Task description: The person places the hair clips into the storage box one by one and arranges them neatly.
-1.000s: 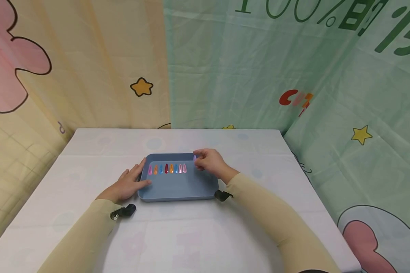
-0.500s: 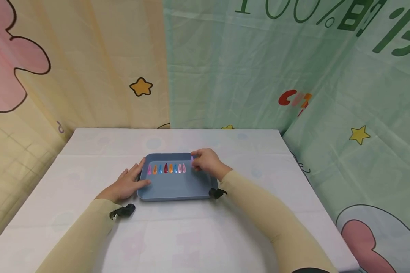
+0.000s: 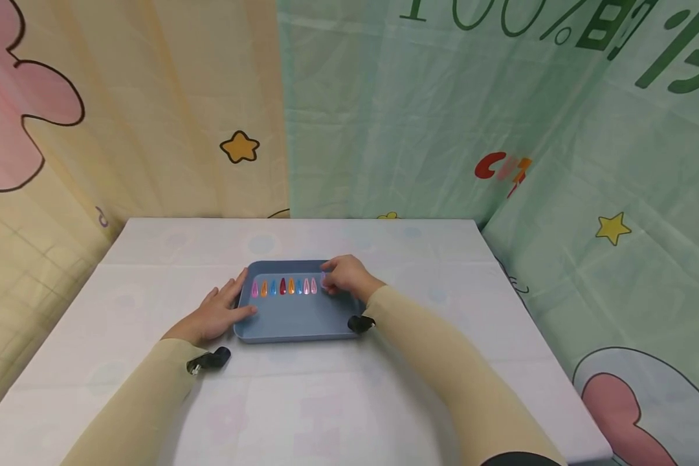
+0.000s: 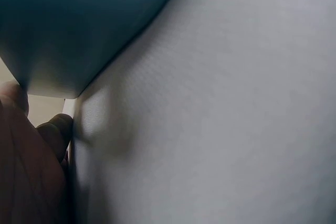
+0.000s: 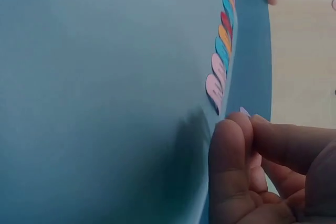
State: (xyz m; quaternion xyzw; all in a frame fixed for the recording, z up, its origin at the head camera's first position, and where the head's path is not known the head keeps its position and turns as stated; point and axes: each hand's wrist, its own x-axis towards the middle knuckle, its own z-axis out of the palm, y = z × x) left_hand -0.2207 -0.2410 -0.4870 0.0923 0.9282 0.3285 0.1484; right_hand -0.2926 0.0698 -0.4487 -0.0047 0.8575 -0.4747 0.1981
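Observation:
A blue-grey tray [image 3: 297, 323] lies on the table with a row of snap hair clips in its far half, among them a red clip [image 3: 282, 286] and an orange clip [image 5: 224, 38]. Two pale pink clips [image 5: 214, 88] end the row on the right. Just right of them, my right hand [image 3: 349, 275] pinches a light purple hair clip [image 5: 244, 111] between thumb and fingertips; most of that clip is hidden by the fingers. At the tray's left side my left hand [image 3: 214, 317] rests with straight fingers along the rim, its thumb reaching over the edge.
White patterned cloth covers the table [image 3: 303, 401]. Printed curtains [image 3: 384, 129] stand behind it and at both sides. A black wrist camera [image 3: 361, 323] on the right sleeve hangs over the tray's near right corner.
My right hand has moved left and slightly toward me with the purple hair clip, ending close beside the right end of the row. The left hand and tray have stayed in place.

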